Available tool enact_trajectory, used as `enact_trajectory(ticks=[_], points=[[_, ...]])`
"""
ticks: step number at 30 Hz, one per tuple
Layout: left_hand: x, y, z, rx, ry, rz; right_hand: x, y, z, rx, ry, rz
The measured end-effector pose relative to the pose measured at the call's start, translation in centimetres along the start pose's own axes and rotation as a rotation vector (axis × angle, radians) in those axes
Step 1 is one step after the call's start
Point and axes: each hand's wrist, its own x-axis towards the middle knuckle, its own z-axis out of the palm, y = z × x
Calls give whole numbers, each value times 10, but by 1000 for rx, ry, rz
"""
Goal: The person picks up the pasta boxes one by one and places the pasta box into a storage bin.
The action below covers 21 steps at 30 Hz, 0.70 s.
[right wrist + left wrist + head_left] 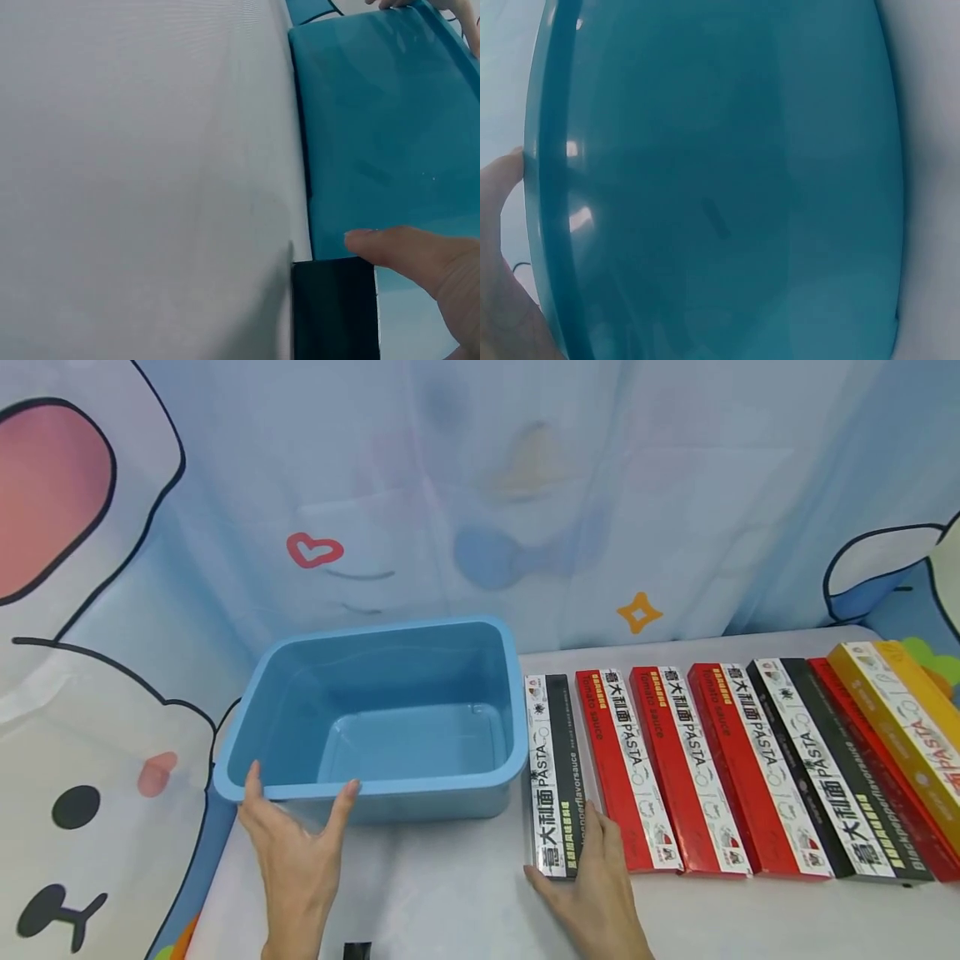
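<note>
Just ahead of a person's right hand [591, 893], a black-and-white pasta box [557, 760] lies flat on the white worktop [442, 893], its long axis running away from the palm toward the far edge. Thumb and fingers part around its near end, thumb by the left corner, fingers along the right side; whether they press on it cannot be told. By far the farther of the two, the left hand [300, 860], thumb and fingers spread wide, rests at the front rim of a blue bin [435, 808] (glossy, seen from the wrist), off to the right hand's left. Close on the right hand's other side lies a red pasta box [609, 768]. Slim and boxy, the dark one carries bold black characters and PASTA on its white strip, with yellow-green lettering on the black.
</note>
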Motion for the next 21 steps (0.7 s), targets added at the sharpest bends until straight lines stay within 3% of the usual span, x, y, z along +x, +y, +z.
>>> enact_trajectory(ticks=[12,21], points=[[-2,-1,1,-12,6,2,4,-3,5,-66,86,-59],[-2,-3,1,-23,17,32,1,-10,-10,-13,84,1]])
